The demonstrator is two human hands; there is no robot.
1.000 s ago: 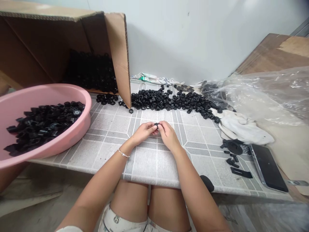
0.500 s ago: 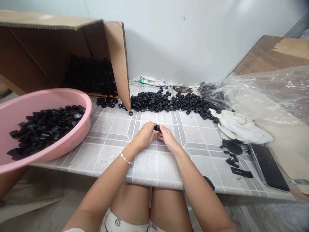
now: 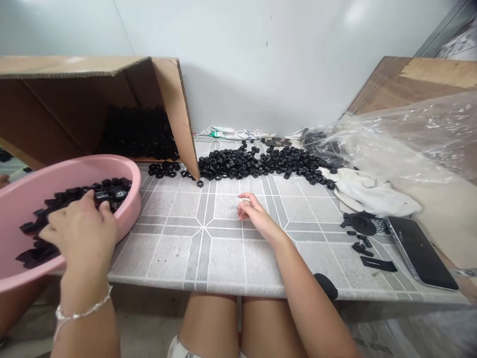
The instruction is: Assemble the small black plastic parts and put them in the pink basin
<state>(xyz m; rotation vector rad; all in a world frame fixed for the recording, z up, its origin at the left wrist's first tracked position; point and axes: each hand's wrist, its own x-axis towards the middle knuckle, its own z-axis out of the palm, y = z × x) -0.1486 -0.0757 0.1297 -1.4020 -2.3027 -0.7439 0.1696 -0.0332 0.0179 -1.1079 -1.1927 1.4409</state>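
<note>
My left hand (image 3: 80, 228) reaches into the pink basin (image 3: 132, 196) at the left, its fingers spread over the small black plastic parts (image 3: 70, 199) inside and touching them. I see nothing gripped in it. My right hand (image 3: 253, 211) rests on the tiled tabletop (image 3: 208, 248) near the middle, fingers loosely curled and apart, with nothing visible in them. A long heap of the same black ring-shaped parts (image 3: 257, 164) lies beyond the right hand along the wall.
A cardboard box (image 3: 164, 99) lies on its side at the back left, with black parts inside. Clear plastic sheeting (image 3: 402, 139) and a white cloth (image 3: 368, 196) lie at the right. A phone (image 3: 421, 251) and several black pieces (image 3: 361, 223) sit near the right edge.
Both hands held a small black part together at the table's middle. My left hand has since swung left into the pink basin; the right hand stays put, without the part.
</note>
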